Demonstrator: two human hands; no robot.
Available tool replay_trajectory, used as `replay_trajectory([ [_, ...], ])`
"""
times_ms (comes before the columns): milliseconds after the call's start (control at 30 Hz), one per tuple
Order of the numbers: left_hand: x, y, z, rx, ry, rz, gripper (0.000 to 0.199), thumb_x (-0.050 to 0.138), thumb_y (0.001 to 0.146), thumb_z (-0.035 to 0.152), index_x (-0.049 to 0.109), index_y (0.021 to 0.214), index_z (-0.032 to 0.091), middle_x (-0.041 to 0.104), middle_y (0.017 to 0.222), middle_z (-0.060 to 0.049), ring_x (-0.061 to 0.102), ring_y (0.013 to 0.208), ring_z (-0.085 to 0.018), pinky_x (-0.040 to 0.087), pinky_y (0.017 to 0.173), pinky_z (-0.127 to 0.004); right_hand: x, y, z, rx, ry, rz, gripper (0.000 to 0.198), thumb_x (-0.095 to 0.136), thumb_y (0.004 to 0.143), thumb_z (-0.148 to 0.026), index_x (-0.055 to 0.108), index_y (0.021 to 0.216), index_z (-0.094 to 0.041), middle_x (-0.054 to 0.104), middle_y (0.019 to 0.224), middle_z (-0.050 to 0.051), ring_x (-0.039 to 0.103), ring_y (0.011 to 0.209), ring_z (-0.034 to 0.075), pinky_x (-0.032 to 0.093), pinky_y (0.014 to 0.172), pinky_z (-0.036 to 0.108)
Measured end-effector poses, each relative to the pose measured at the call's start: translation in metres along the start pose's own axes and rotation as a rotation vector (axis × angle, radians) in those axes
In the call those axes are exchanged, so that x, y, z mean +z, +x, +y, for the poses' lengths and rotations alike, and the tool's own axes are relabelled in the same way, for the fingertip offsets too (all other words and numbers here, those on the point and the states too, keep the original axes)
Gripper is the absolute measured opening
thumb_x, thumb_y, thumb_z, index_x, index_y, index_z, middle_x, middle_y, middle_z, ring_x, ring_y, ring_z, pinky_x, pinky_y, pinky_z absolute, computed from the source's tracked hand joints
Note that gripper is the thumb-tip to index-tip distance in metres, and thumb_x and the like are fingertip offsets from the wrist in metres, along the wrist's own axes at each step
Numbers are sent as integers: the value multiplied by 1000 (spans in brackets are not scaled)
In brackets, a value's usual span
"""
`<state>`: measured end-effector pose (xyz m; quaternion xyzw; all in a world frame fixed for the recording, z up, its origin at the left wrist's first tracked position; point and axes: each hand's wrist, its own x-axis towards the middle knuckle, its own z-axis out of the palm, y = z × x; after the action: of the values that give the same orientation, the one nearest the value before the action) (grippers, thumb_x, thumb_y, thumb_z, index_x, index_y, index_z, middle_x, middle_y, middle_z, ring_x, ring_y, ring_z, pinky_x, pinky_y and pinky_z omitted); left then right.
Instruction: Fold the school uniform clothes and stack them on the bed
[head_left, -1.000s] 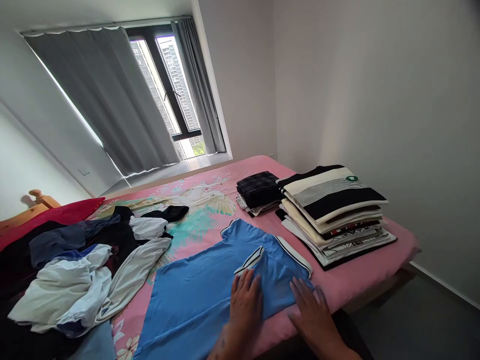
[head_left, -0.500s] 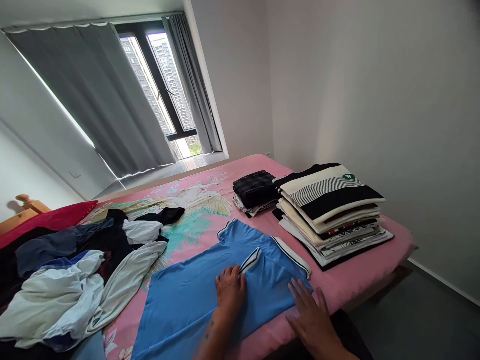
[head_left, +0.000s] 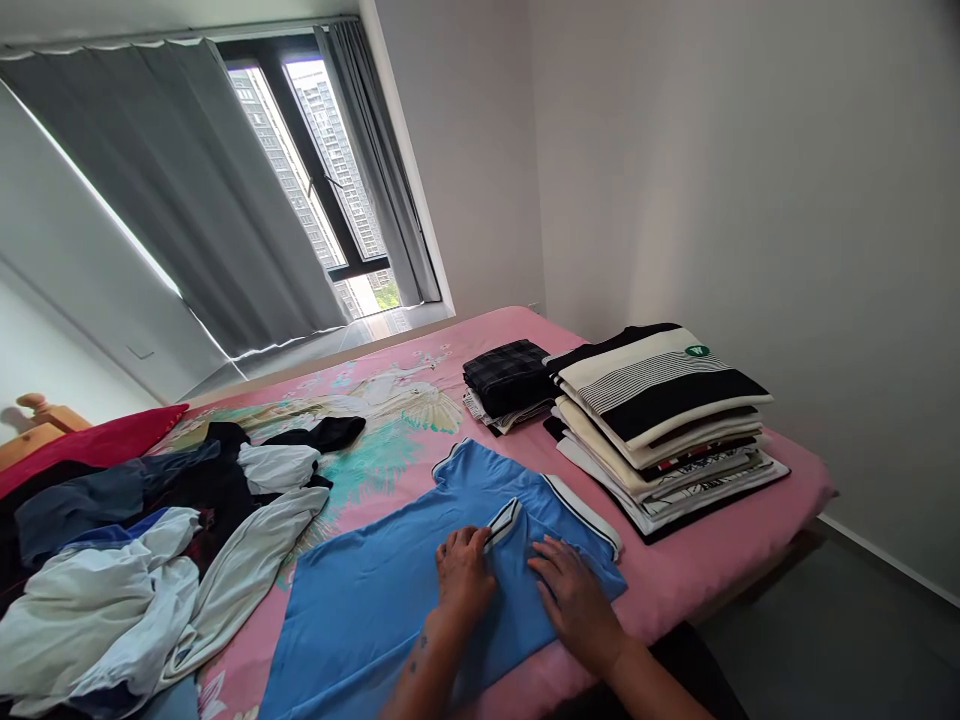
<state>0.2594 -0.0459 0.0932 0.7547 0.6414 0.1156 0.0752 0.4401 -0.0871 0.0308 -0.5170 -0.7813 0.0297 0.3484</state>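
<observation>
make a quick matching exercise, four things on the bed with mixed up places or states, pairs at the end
1. blue shirt
2. tall stack
3. loose clothes
4. black plaid garment

A. heaped untidily, picture left
B. folded, atop a low pile
C. under the left hand and right hand
D. topped by a striped garment

Pairs: 1-C, 2-D, 3-A, 4-B

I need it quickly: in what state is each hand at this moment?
Left hand: fingers curled on the blue shirt; whether it grips cloth cannot be told.
Right hand: open, laid palm down on the same shirt.
</observation>
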Motion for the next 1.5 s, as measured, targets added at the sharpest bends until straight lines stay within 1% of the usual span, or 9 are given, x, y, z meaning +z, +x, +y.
replay_trajectory([
  [133, 3, 17, 17, 64, -38, 32, 38, 53, 75, 25, 59, 113, 26, 61, 111, -5, 50, 107, -24, 31, 91, -37, 5, -6, 1, 1, -40, -6, 34, 43, 84, -10, 59, 112, -21, 56, 124, 7, 44, 124, 24, 40, 103, 49],
  [233, 11, 35, 30, 49, -27, 60, 29, 51, 80, 40, 64, 100, 23, 64, 101, -7, 53, 102, -26, 34, 86, -37, 7, -6, 2, -20, -68, 3, 37, 42, 83, -9, 58, 114, -20, 56, 124, 8, 44, 124, 23, 40, 102, 47],
  [367, 21, 53, 37, 55, -34, 72, 23, 42, 87, 31, 62, 81, 21, 66, 87, -5, 58, 91, -21, 36, 78, -31, 9, -7, 5, -46, -105, 47, 35, 44, 84, -11, 57, 116, -19, 57, 124, 7, 43, 125, 23, 38, 104, 46],
  [533, 24, 58, 28, 92, -68, 24, 26, 31, 94, 30, 56, 94, 24, 68, 88, 1, 62, 83, -13, 38, 69, -22, 14, -10, 13, 23, -211, 137, 34, 46, 87, -23, 54, 120, -20, 56, 126, 6, 43, 125, 22, 30, 107, 45],
  [800, 27, 61, 13, -10, 8, -67, 29, 32, 94, 36, 58, 97, 23, 70, 86, -5, 65, 82, -20, 37, 65, -26, 22, -23, 25, 156, -413, 67, 56, 44, 86, -45, 45, 133, -15, 41, 141, 9, 33, 131, 26, 19, 107, 42],
  [1033, 19, 68, 20, -46, -18, -102, 37, 41, 86, 52, 60, 91, 21, 70, 89, -5, 63, 85, -20, 36, 66, -27, 24, -23, 21, 167, -443, 60, 56, 45, 85, -42, 43, 134, -16, 41, 142, 9, 31, 132, 25, 16, 108, 42],
  [1200, 22, 83, 29, -45, -70, -107, 36, 49, 80, 53, 63, 79, 19, 69, 83, -6, 62, 79, -21, 34, 63, -27, 19, -26, 19, 143, -440, 88, 53, 47, 85, -37, 42, 135, -19, 38, 144, 7, 26, 135, 25, 19, 108, 43],
  [1300, 29, 87, 30, -29, -125, -96, 35, 43, 85, 46, 61, 71, 20, 68, 76, -4, 61, 74, -18, 33, 61, -25, 12, -27, 18, 119, -422, 87, 51, 45, 87, -35, 40, 136, -20, 34, 146, 5, 22, 137, 25, 20, 108, 42],
  [1500, 36, 84, 26, -3, -207, -63, 39, 29, 92, 42, 60, 79, 22, 68, 82, -1, 60, 80, -16, 32, 64, -23, 13, -29, 17, 151, -413, 105, 49, 45, 87, -37, 43, 132, -18, 41, 142, 7, 25, 135, 26, 23, 107, 43],
])
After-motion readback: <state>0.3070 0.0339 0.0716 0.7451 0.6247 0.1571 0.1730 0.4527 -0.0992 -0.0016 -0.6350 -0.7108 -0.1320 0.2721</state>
